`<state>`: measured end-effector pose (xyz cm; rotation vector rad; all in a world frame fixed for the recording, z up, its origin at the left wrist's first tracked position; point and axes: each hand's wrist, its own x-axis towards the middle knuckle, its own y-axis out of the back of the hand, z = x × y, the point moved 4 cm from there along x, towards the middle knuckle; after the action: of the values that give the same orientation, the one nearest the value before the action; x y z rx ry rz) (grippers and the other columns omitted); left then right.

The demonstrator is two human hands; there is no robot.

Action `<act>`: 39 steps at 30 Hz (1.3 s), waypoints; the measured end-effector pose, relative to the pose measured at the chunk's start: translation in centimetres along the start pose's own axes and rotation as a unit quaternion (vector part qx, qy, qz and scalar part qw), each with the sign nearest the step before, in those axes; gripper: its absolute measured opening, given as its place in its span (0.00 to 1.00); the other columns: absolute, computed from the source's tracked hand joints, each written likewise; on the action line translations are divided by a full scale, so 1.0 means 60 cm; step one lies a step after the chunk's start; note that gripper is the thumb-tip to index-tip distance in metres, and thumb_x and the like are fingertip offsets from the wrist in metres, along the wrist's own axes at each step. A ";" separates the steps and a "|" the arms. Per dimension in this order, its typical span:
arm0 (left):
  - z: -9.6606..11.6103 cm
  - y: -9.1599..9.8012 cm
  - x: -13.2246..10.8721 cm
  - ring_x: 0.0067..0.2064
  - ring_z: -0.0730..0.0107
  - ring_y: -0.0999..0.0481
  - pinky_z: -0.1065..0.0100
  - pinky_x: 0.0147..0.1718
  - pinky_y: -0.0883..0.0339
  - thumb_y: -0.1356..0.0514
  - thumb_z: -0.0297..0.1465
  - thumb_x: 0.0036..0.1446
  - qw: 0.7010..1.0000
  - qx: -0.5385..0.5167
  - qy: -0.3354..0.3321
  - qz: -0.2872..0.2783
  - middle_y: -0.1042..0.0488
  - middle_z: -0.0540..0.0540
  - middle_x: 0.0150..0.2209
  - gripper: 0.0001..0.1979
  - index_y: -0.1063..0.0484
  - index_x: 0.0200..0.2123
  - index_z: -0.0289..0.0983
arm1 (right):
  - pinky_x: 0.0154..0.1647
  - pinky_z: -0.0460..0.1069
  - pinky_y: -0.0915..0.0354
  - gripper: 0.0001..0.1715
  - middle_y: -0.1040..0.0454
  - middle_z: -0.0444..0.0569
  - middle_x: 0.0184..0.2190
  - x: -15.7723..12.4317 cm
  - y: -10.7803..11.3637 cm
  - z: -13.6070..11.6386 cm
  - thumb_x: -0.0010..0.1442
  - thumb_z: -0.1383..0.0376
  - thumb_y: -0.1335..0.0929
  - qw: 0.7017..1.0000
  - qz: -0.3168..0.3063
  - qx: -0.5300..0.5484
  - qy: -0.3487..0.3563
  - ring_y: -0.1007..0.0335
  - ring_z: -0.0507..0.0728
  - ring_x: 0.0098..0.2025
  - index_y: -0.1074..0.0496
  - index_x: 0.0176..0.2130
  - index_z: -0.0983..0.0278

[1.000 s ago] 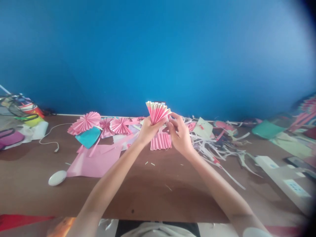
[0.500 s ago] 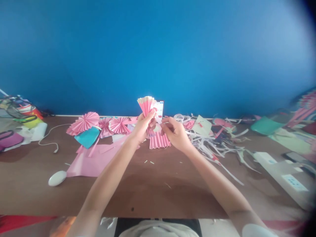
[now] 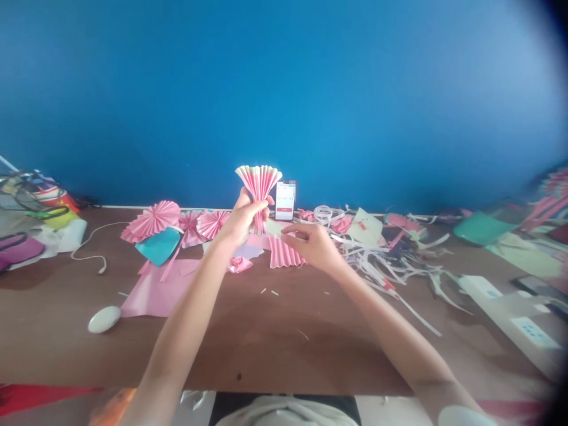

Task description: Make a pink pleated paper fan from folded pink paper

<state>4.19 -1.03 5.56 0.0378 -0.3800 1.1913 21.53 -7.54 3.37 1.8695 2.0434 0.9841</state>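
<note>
My left hand is closed round the narrow, gathered middle of a pleated pink paper fan. Its pale-edged top spreads out above my fingers, and a shorter folded part shows below the thumb. To the right, a little lower, my right hand has thumb and forefinger pinched together. Something pale and thin lies by those fingertips, too blurred to name. Just under the right fingers rests another pleated pink paper on the table.
Behind the hands stands a lit phone. Finished pink rosettes, a teal paper and pink sheets lie left, near a white oval object. White paper strips and a power strip are right.
My left hand has moved left with the pleated paper, which now stands more upright and faces me. The two hands are further apart, and the phone behind shows more fully.
</note>
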 end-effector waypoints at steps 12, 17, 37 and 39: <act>0.012 -0.013 -0.012 0.31 0.73 0.31 0.72 0.28 0.39 0.39 0.47 0.60 0.982 0.181 -0.046 0.005 0.28 0.45 0.42 0.21 0.34 0.50 0.40 | 0.32 0.47 0.45 0.13 0.21 0.48 0.32 -0.051 -0.137 -0.003 0.63 0.66 0.36 0.944 -0.248 -0.187 0.113 0.27 0.55 0.33 0.23 0.43 0.60; 0.002 -0.013 -0.011 0.25 0.75 0.38 0.71 0.23 0.44 0.39 0.54 0.55 0.990 0.140 -0.018 -0.003 0.33 0.48 0.31 0.24 0.31 0.42 0.40 | 0.37 0.50 0.42 0.17 0.20 0.50 0.35 -0.076 -0.169 -0.003 0.62 0.67 0.38 0.871 -0.379 -0.234 0.205 0.26 0.59 0.37 0.24 0.47 0.58; -0.020 -0.031 -0.017 0.34 0.66 0.20 0.68 0.31 0.34 0.39 0.38 0.60 0.973 0.189 0.080 -0.107 0.25 0.47 0.36 0.11 0.38 0.40 0.40 | 0.32 0.47 0.38 0.10 0.23 0.48 0.35 -0.008 0.022 -0.023 0.66 0.62 0.36 0.986 0.130 -0.006 0.108 0.29 0.53 0.32 0.27 0.45 0.62; -0.031 -0.037 -0.019 0.32 0.67 0.21 0.69 0.29 0.35 0.39 0.32 0.58 0.974 0.172 0.082 -0.121 0.27 0.49 0.33 0.10 0.39 0.38 0.40 | 0.35 0.48 0.35 0.09 0.23 0.48 0.38 -0.008 0.032 -0.022 0.66 0.61 0.35 0.980 0.160 0.021 0.113 0.28 0.54 0.35 0.28 0.43 0.62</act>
<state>6.33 -2.44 3.87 0.2773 -0.0175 0.9987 22.39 -8.48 5.37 2.2519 1.9272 1.2930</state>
